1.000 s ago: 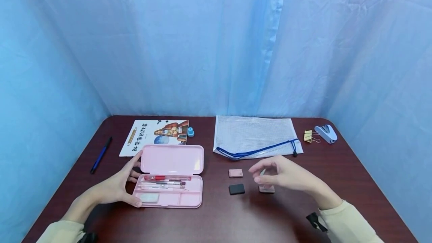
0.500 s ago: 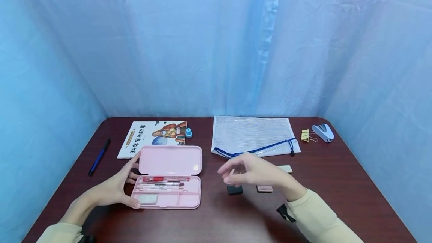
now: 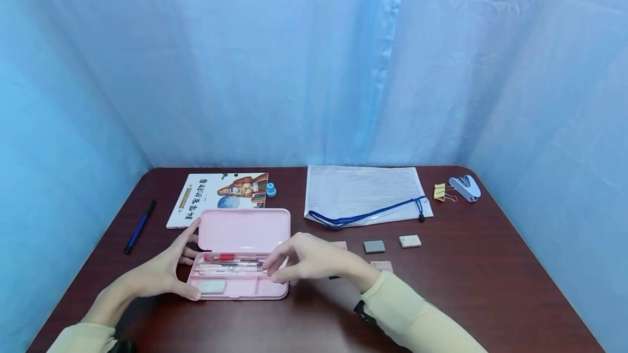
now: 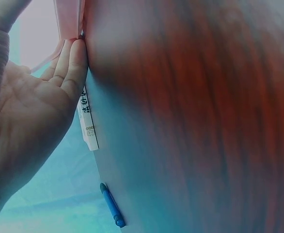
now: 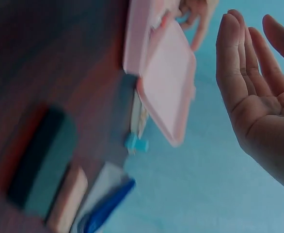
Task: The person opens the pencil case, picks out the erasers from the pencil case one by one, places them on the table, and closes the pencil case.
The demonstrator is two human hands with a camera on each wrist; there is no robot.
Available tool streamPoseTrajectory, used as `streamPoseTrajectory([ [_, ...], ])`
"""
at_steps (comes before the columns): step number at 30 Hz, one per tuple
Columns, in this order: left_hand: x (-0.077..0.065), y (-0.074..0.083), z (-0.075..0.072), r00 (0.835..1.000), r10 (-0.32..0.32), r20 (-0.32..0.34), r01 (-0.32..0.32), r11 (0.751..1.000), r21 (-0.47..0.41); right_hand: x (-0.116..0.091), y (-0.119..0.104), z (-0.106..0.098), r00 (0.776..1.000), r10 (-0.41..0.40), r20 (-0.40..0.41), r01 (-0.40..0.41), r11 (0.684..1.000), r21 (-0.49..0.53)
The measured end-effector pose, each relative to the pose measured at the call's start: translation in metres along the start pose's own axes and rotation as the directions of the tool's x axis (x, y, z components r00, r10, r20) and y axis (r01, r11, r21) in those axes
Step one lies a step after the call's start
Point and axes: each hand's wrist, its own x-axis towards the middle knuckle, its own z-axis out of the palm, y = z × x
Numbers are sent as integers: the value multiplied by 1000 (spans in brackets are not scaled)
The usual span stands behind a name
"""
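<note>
The open pink pencil case (image 3: 244, 230) lies left of centre, lid tipped back. My left hand (image 3: 159, 274) holds its left side, thumb at the front corner and fingers behind. Inside lie a red pen (image 3: 227, 257), other pens, and a pale eraser (image 3: 212, 286) in the front left compartment. Over the case's right end hovers my right hand (image 3: 311, 257), fingers loosely bent; the right wrist view shows nothing in it. Behind and beside that arm are a grey eraser (image 3: 374, 247), a white eraser (image 3: 409, 241), pink erasers (image 3: 380, 265) and a mostly hidden black eraser (image 5: 45, 160).
A booklet (image 3: 208, 195) lies behind the case, beside a small blue cap-like object (image 3: 271, 189). At the left is a blue pen (image 3: 139, 226). A white mesh bag (image 3: 363, 192) with blue cord lies at the back; right of it are a yellow binder clip (image 3: 440, 192) and a pale-blue stapler-like object (image 3: 465, 188).
My right hand has moved left from above the loose erasers to above the pencil case, uncovering the grey and white erasers. The left hand keeps its place on the case.
</note>
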Motion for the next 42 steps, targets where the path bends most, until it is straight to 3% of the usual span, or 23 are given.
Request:
streamPoseTrajectory([
  [12, 1, -1, 0, 1000, 14, 0, -14, 1000, -2, 55, 6, 41, 1000, 9, 4, -9, 999, 42],
  [14, 1, -2, 0, 1000, 14, -3, -14, 1000, 4, 60, 5, 47, 1000, 24, -3, -24, 1000, 2],
  [17, 0, -3, 1, 1000, -1, -7, 1, 1000, 6, 67, 6, 55, 1000, 23, -8, -24, 989, -143],
  [20, 0, -4, 1, 1000, 3, -8, -3, 1000, 10, 73, 8, 60, 1000, 13, -3, -13, 969, -248],
  [32, 1, 0, 0, 1000, -13, -7, 13, 1000, 5, 82, 8, 68, 1000, 9, 23, 0, 933, -361],
  [42, 0, 3, -1, 1000, 18, -3, -18, 1000, 9, 87, 3, 73, 998, 34, 61, -13, 946, -323],
])
